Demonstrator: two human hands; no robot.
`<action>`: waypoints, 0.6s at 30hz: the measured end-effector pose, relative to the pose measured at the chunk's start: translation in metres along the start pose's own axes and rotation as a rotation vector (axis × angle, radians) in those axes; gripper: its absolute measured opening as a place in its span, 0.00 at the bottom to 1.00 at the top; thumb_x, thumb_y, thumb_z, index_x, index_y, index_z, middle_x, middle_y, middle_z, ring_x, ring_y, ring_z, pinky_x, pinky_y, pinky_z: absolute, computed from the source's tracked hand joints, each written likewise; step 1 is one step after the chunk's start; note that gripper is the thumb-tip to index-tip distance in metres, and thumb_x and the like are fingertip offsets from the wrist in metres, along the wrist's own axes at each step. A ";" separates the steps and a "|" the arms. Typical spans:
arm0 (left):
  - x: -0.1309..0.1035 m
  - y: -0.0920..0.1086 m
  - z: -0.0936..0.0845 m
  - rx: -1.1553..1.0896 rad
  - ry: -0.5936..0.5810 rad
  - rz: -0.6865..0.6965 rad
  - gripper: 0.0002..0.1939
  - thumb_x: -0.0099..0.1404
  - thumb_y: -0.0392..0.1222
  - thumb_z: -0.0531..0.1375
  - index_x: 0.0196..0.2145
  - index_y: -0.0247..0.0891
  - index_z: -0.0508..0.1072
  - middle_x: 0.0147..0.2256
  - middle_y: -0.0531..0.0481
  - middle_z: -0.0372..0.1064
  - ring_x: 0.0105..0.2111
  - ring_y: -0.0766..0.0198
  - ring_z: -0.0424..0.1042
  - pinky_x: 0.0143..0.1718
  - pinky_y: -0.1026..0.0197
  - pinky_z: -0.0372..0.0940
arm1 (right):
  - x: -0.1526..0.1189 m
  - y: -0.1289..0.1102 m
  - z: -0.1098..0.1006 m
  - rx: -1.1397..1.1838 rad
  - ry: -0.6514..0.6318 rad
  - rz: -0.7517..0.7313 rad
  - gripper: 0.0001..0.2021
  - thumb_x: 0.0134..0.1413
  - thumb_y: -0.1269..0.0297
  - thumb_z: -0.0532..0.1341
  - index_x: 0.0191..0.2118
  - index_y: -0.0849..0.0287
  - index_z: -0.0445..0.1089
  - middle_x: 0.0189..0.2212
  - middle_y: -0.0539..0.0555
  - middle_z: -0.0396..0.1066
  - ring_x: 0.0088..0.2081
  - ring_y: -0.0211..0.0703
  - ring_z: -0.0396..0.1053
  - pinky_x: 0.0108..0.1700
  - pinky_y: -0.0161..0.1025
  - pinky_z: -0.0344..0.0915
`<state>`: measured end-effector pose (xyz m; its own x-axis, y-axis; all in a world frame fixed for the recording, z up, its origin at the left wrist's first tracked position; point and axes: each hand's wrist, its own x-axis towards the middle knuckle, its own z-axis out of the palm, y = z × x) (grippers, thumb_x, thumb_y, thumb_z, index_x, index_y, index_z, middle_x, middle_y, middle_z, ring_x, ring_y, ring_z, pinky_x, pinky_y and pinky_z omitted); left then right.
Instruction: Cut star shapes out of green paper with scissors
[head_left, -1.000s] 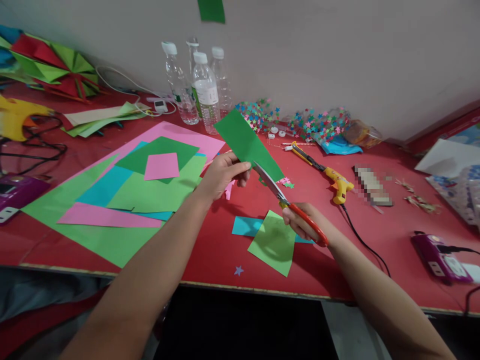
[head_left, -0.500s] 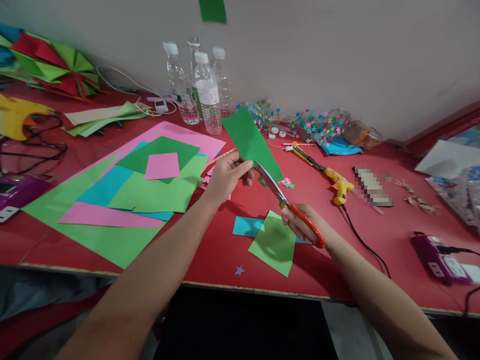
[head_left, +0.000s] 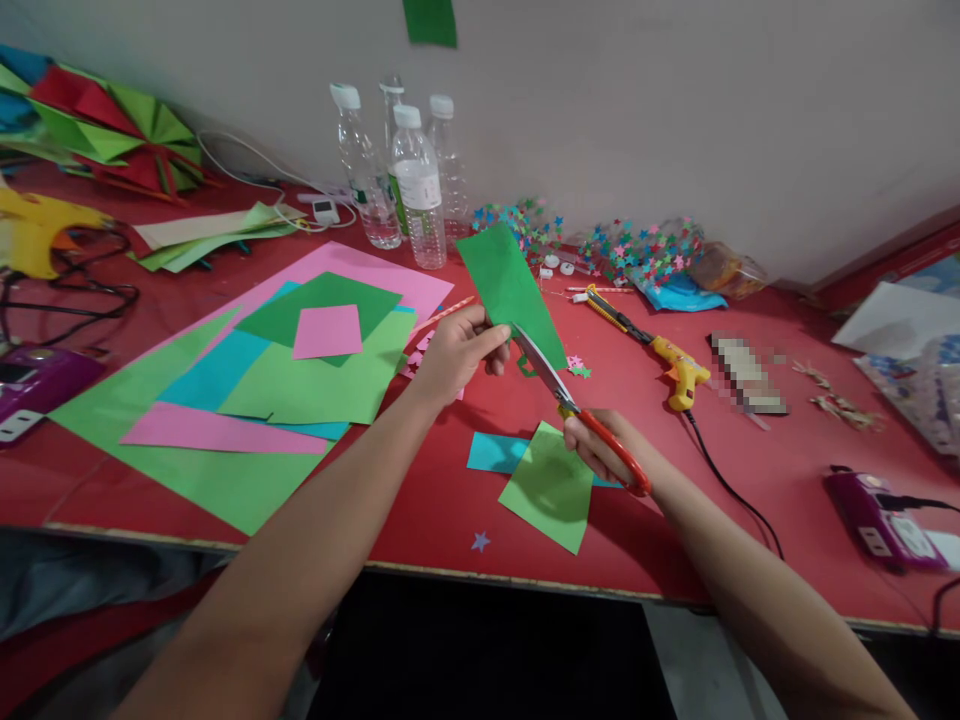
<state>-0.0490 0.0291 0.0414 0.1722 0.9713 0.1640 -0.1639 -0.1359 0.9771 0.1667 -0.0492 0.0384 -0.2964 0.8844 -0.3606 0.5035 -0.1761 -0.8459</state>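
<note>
My left hand (head_left: 466,350) pinches the lower edge of a dark green paper strip (head_left: 510,285), held up above the table. My right hand (head_left: 604,445) grips red-handled scissors (head_left: 611,450), their blades pointing up and left against the paper beside my left thumb. A small cut curl of green paper hangs beneath the blades. Whether the blades are fully closed is hard to tell. Below my right hand lie a light green paper square (head_left: 547,490) and a blue paper strip (head_left: 495,452).
Stacked coloured sheets (head_left: 247,490) lie on the left of the red table (head_left: 420,510). Plastic bottles (head_left: 420,200) and bags of star confetti (head_left: 637,245) stand along the wall. A yellow glue gun (head_left: 679,370), a phone-like pixelated object (head_left: 746,375) and a purple power strip (head_left: 881,520) are at right.
The green strip's top has tilted slightly right and down, with the cut curl showing a little more. Both hands keep their hold; the whole view has shifted very slightly.
</note>
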 end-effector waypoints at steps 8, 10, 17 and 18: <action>0.000 0.002 0.001 -0.008 0.005 0.008 0.07 0.55 0.41 0.61 0.24 0.37 0.68 0.18 0.56 0.67 0.16 0.72 0.65 0.18 0.68 0.61 | -0.001 -0.004 0.001 0.025 0.011 0.013 0.25 0.49 0.37 0.58 0.24 0.57 0.60 0.09 0.42 0.52 0.12 0.30 0.49 0.15 0.30 0.48; 0.000 0.002 0.001 -0.014 0.003 0.013 0.07 0.55 0.41 0.61 0.25 0.37 0.68 0.18 0.56 0.67 0.16 0.72 0.66 0.18 0.68 0.61 | -0.001 -0.003 0.001 0.029 0.010 0.018 0.26 0.49 0.36 0.57 0.24 0.57 0.60 0.09 0.42 0.52 0.12 0.30 0.49 0.15 0.30 0.47; 0.000 -0.002 0.001 -0.021 0.005 0.012 0.08 0.55 0.42 0.61 0.25 0.37 0.68 0.18 0.55 0.68 0.16 0.72 0.66 0.19 0.68 0.61 | 0.000 -0.002 0.002 0.038 0.018 0.002 0.25 0.51 0.38 0.57 0.24 0.57 0.60 0.09 0.42 0.52 0.12 0.30 0.49 0.15 0.30 0.48; 0.000 -0.002 0.001 -0.026 0.005 0.009 0.08 0.55 0.42 0.61 0.25 0.37 0.68 0.19 0.55 0.68 0.16 0.72 0.66 0.19 0.68 0.61 | 0.000 -0.003 0.002 0.034 0.021 -0.002 0.25 0.51 0.38 0.57 0.24 0.57 0.60 0.09 0.42 0.52 0.12 0.30 0.49 0.15 0.30 0.48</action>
<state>-0.0473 0.0294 0.0399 0.1656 0.9711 0.1719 -0.1902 -0.1396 0.9718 0.1641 -0.0494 0.0400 -0.2805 0.8934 -0.3510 0.4750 -0.1885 -0.8596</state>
